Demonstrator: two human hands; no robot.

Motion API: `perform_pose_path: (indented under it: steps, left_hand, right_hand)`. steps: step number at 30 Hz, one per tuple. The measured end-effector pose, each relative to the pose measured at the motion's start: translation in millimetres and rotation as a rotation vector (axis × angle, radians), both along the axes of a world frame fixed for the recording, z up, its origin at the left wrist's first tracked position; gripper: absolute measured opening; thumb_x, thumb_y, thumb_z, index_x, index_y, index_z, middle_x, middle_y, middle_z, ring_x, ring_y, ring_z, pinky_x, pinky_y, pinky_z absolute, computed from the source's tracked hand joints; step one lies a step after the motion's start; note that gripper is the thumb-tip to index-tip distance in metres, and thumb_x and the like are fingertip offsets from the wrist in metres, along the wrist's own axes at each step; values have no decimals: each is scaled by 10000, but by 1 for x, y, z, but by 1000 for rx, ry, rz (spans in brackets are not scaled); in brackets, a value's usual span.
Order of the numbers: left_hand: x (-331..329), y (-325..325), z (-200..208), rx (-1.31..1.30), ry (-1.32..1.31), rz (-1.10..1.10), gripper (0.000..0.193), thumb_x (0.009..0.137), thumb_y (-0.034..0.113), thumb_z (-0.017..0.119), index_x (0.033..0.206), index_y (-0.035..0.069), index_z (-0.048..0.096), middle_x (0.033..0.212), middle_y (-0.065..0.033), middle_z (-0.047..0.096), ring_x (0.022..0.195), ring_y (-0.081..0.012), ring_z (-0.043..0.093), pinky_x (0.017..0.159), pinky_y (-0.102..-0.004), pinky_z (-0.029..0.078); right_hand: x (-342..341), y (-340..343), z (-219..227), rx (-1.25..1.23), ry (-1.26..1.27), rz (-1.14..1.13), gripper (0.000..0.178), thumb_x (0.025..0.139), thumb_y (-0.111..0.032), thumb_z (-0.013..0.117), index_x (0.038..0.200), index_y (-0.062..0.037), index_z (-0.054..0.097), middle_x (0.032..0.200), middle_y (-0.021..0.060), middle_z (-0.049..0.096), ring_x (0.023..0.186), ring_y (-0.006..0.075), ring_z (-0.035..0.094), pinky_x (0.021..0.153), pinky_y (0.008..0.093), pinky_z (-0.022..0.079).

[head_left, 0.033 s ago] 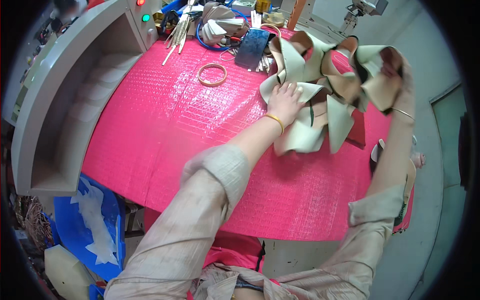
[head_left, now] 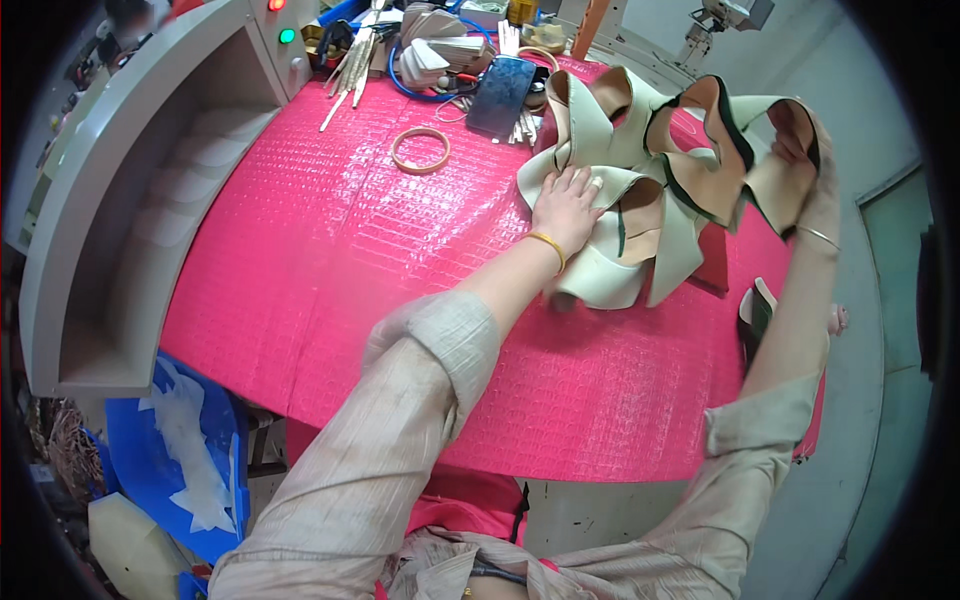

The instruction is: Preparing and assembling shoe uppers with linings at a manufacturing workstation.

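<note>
A heap of cream leather pieces (head_left: 620,190), curled, with tan insides and dark green edges, lies on the pink textured table (head_left: 330,260). My left hand (head_left: 565,205) rests flat on the heap's left side, fingers spread, a gold bangle on the wrist. My right hand (head_left: 812,185) is raised at the heap's right end. Its fingers are closed on the outermost cream piece (head_left: 780,170), which it holds up off the table.
A grey machine housing (head_left: 130,200) with a green and a red light runs along the left. At the back lie a tape ring (head_left: 420,150), a dark blue flat object (head_left: 500,95), thin sticks (head_left: 350,70) and stacked cream pieces (head_left: 440,50). A blue crate (head_left: 170,450) sits below left.
</note>
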State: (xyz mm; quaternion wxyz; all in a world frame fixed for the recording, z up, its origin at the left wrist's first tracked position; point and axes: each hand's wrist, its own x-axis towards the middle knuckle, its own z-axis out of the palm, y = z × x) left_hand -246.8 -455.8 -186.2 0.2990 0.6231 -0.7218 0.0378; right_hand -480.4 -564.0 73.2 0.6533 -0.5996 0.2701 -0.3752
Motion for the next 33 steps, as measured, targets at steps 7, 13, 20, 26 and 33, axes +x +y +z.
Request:
perform_pose_path:
  steps: [7, 13, 20, 26, 33]
  left_hand:
    - [-16, -10, 73, 152, 1123, -267, 551, 765, 325, 592, 1173, -13, 440, 1040, -181, 549, 986, -290, 522, 858, -362, 396]
    - [-24, -40, 49, 376, 1167, 145, 495, 679, 193, 628, 1129, 34, 494, 1043, -184, 556, 1014, -307, 503, 888, -374, 389]
    - [-6, -40, 22, 174, 892, 392, 290, 660, 122, 606, 938, 40, 592, 972, -202, 533, 977, -326, 466, 910, -372, 330]
    - [-9, -25, 51, -498, 963, 169, 325, 683, 107, 622, 986, 32, 534, 901, -126, 533, 932, -297, 470, 897, -353, 338]
    - [23, 74, 117, 829, 1671, -952, 615, 863, 528, 361, 1035, -30, 554, 909, -149, 573, 861, -221, 563, 772, -319, 464]
  right_hand:
    - [29, 49, -69, 68, 469, -233, 245, 790, -242, 607, 919, -34, 597, 811, 35, 619, 654, 85, 583, 593, 183, 458]
    - [66, 70, -86, 136, 283, -34, 240, 834, -149, 536, 978, 42, 547, 848, 98, 619, 697, 135, 610, 638, 234, 494]
    - [4, 91, 22, -71, -478, -949, 344, 864, -164, 408, 1119, 45, 503, 911, 55, 583, 625, 102, 469, 575, 210, 385]
    - [34, 129, 5, -364, -148, -1059, 391, 916, -235, 371, 1188, 37, 446, 560, -24, 408, 480, 70, 338, 440, 215, 262]
    - [25, 139, -25, -122, -152, -231, 376, 873, -145, 425, 1216, 6, 393, 981, 138, 579, 720, 148, 555, 642, 258, 456]
